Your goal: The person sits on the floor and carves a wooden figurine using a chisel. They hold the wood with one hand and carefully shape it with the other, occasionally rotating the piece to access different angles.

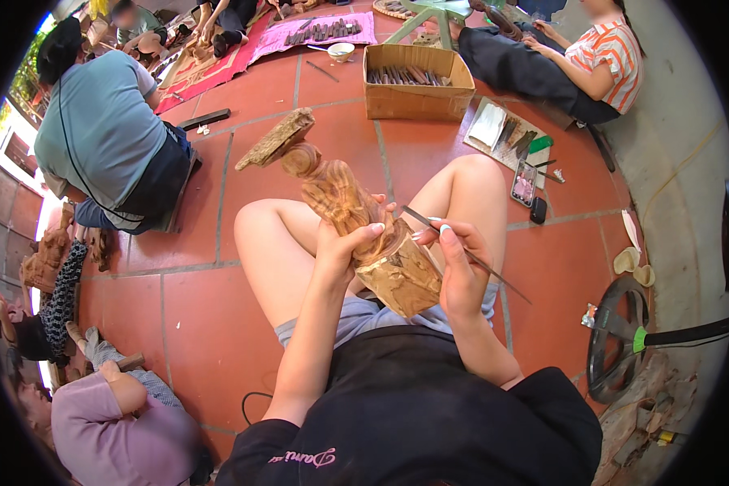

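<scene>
A carved wooden figure [336, 194] with a rough, blocky base lies tilted above my lap, its flat-topped end pointing to the far left. My left hand [347, 243] is wrapped round its middle, thumb across the front. In my right hand [460, 263] a thin dark metal file [494, 274] is pinched between the fingers. The file's upper end is close to the figure's side, just above the base; whether it touches cannot be made out. Its other end sticks out to the lower right.
Ahead stands a cardboard box [419, 93] of tools. Right of it lie a board [506, 134] with tools, a phone [524, 183] and a small black case [538, 211]. A black round stand base [616, 340] is at the right. Other people sit at left and far right on the tiled floor [194, 316].
</scene>
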### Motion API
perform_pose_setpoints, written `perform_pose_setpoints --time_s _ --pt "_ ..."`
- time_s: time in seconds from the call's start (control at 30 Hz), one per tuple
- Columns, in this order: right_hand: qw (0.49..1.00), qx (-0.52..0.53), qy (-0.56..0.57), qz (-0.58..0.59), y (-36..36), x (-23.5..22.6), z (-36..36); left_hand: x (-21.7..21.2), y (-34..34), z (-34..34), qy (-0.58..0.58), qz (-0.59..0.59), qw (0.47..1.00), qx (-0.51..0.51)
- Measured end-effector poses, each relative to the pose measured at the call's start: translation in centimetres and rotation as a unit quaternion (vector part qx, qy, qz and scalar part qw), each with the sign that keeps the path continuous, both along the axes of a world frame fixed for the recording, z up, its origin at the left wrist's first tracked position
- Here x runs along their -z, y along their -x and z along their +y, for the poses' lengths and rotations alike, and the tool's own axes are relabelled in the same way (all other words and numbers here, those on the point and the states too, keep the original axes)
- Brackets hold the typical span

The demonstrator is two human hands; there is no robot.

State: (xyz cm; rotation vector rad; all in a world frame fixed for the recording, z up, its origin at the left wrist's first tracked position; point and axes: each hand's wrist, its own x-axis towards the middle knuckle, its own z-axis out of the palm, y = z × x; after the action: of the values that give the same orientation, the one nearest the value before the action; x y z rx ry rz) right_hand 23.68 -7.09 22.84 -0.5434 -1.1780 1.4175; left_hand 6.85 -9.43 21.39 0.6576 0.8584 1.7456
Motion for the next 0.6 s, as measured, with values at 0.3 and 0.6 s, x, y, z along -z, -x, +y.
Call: perform_pose_setpoints --time_s 0.3,0.6 --pt "0.998 -0.012 -0.024 -0.060 -1.0 0.7 1.4 2.6 -1.5 0.7 0.041 -0.031 0.991 0.122" --pt "0.880 0.043 -0.384 -0.276 -2.9 -2.6 2.9 -0.6 -1.9 -0.5 0.001 -0.014 0.995 0.101"
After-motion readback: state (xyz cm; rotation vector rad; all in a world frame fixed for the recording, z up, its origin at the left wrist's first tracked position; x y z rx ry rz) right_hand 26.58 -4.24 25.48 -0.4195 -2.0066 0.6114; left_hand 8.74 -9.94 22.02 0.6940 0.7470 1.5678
